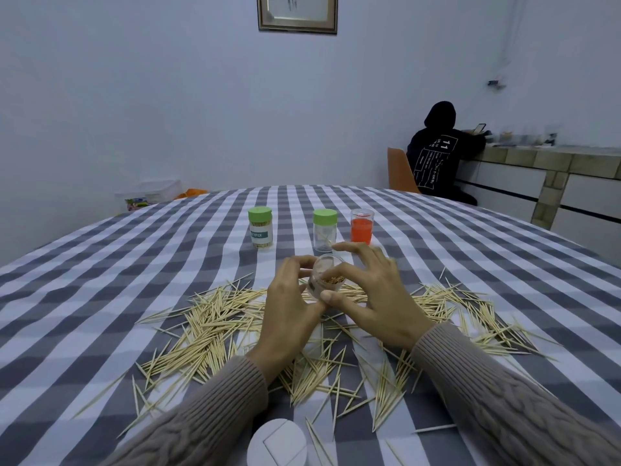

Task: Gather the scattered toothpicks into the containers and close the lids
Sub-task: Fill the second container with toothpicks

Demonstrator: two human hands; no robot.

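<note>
A clear open jar (326, 274) partly filled with toothpicks stands between my hands. My left hand (289, 307) curls round its left side. My right hand (369, 294) has its thumb against the jar's front and its fingers spread over the rim. Scattered toothpicks (208, 324) lie in heaps across the checked tablecloth around and under my wrists. A white lid (277, 443) lies at the near edge. Behind stand a full green-lidded jar (260, 228), a nearly empty green-lidded jar (324, 230) and a clear jar with an orange insert (362, 227).
The round table (100, 264) wears a grey and white checked cloth. A person in a dark hoodie (437, 153) sits on an orange chair at a counter at the back right. Plastic boxes (151, 195) stand beyond the table's far left edge.
</note>
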